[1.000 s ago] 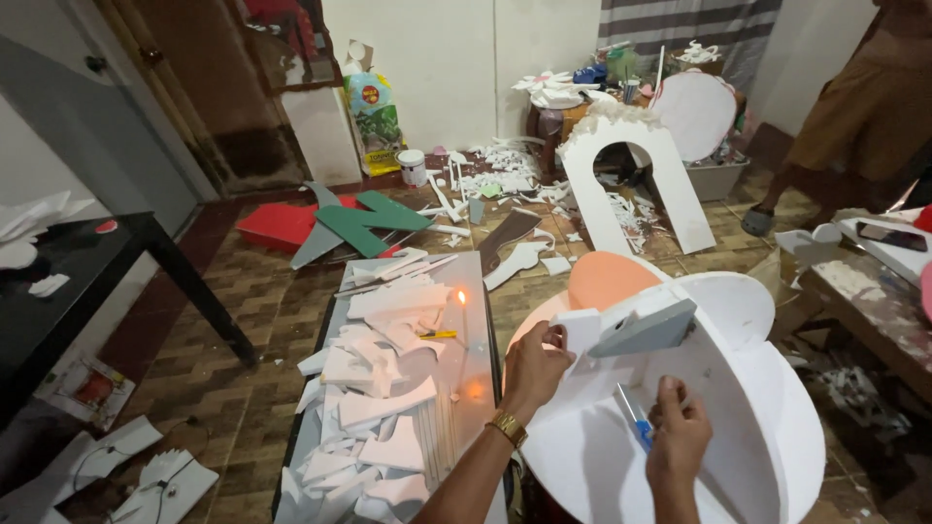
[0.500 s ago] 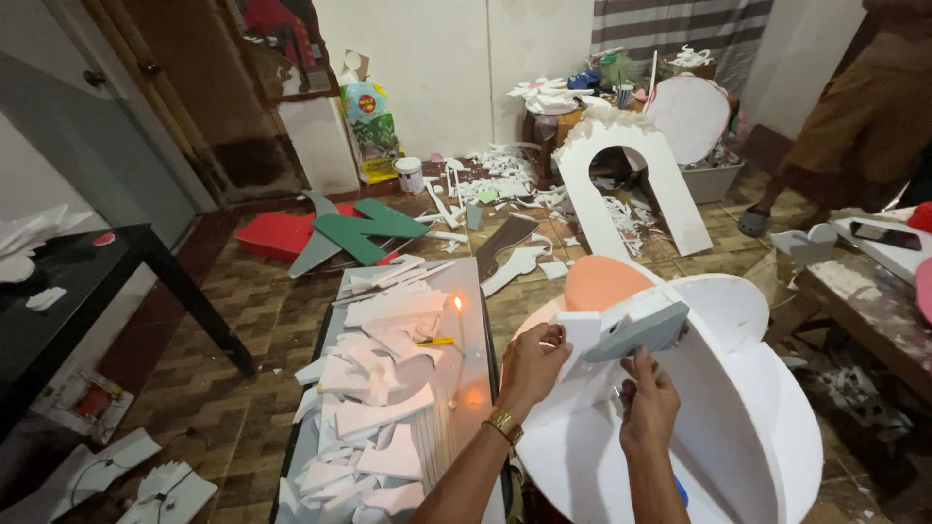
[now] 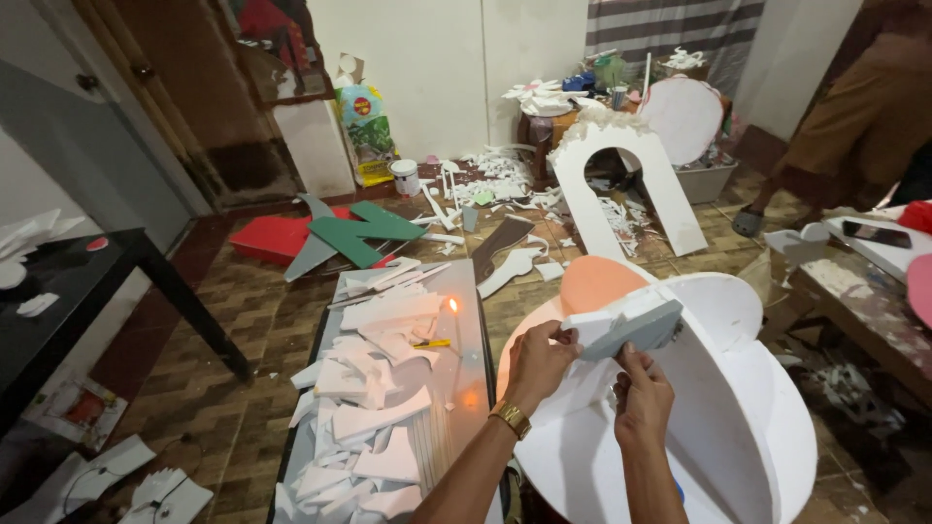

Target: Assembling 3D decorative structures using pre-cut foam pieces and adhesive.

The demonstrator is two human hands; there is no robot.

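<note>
Now your left hand (image 3: 537, 361) and right hand (image 3: 641, 393) both pinch a small, flat foam piece (image 3: 623, 325) (grey on one side) above the big, smooth, round white foam board (image 3: 748, 437).

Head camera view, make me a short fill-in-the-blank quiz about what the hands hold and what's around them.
1. Both hands, left hand and right hand, grip a small ____ foam block.
2. On the long board a small ____ burns.
3. The arch-shaped cutout is ____ in colour.
Missing words: white; candle; white
</note>
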